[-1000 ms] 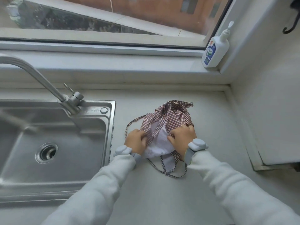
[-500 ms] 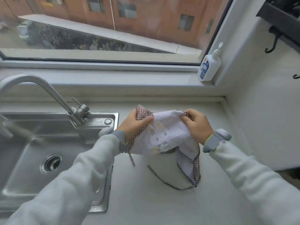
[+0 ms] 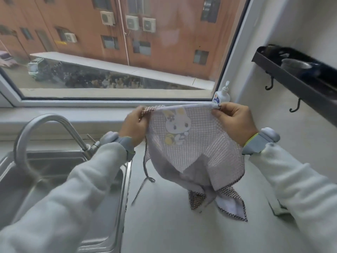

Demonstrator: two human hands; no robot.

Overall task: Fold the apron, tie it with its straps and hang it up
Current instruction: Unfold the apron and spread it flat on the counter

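In the head view, the left hand point(image 3: 134, 125) and right hand point(image 3: 235, 123) each pinched a top corner of the small checked cloth apron with a rabbit print point(image 3: 189, 143), held spread in the air above the pale grey worktop point(image 3: 164, 216), one thin strap point(image 3: 145, 172) dangling at seven o'clock. The step in hand seemed to be opening it out before folding. Next it would likely need laying flat and folding, the black wall hooks point(image 3: 269, 84) waiting at two o'clock.

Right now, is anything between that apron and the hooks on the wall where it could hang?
Nothing visible blocks the way. Both hands, left hand and right hand, hold the apron up by its top edge above the counter. The hooks under the black shelf hang bare, with open air between.
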